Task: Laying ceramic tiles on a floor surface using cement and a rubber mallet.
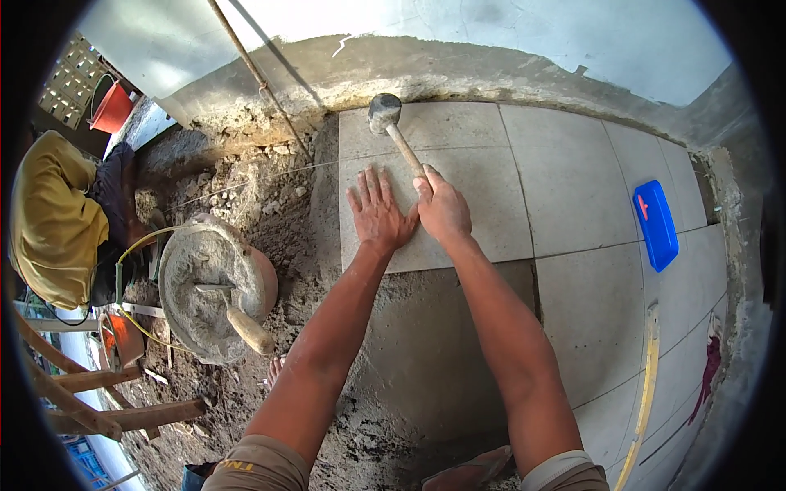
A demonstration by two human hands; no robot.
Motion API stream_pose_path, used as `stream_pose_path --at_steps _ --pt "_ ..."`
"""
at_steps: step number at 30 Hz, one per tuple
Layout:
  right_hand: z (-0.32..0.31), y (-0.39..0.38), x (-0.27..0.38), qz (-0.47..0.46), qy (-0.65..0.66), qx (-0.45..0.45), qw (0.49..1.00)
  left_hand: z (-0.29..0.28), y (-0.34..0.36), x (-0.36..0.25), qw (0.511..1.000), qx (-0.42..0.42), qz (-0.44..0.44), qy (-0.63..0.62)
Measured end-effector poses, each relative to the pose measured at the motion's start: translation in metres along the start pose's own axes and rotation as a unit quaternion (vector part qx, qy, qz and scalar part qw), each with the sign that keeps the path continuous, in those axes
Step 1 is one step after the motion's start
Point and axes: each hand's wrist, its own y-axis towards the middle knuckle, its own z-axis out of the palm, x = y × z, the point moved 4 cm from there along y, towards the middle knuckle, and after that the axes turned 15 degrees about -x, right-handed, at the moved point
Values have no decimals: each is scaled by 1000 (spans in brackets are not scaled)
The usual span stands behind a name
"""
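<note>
Your left hand (378,214) lies flat on the grey floor tile (434,192), palm down, fingers spread apart and pressed to its surface near the tile's left half. Your right hand (442,209) sits just beside it on the same tile, fingers closed around the wooden handle of a rubber mallet (391,124); the thumbs of both hands nearly meet. The mallet's dark head rests at the tile's far edge, close to the rough cement base of the wall (426,69), the handle slanting back toward your right hand. The tile's near edge borders a bed of smoothed wet mortar (426,344), with your forearms passing above it. To the tile's left lies loose rubble and dirt (246,188), and beyond that a mortar-caked pan (205,286) with a trowel (237,315) lying in it, wooden handle pointing toward you. To the tile's right, laid tiles (573,180) continue; a blue plastic tray (655,222) rests on them, well apart from your hands, and a yellow straightedge (647,385), possibly a level, lies nearer you. A thin taut string (262,178) runs across the rubble toward the tile's left edge.
</note>
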Motion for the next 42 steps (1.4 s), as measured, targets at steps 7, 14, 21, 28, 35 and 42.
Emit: stream_pose_path --at_steps 7,14,21,28,35,42 --pt "-20 0 -11 8 102 -73 992 -1 10 -16 993 -11 112 46" --pt "-23 12 -24 38 -13 -65 997 2 14 -23 990 22 135 -22" --pt "1 11 -29 -14 -59 -40 997 12 14 -21 988 14 151 -17" --pt "-2 1 -28 -39 -29 -64 997 9 14 -17 988 -2 151 -10" --pt "-19 8 -29 -8 -42 -46 998 3 14 -23 989 24 146 -10" --pt "-35 3 -39 -45 58 -181 981 13 20 -33 976 17 210 -47"
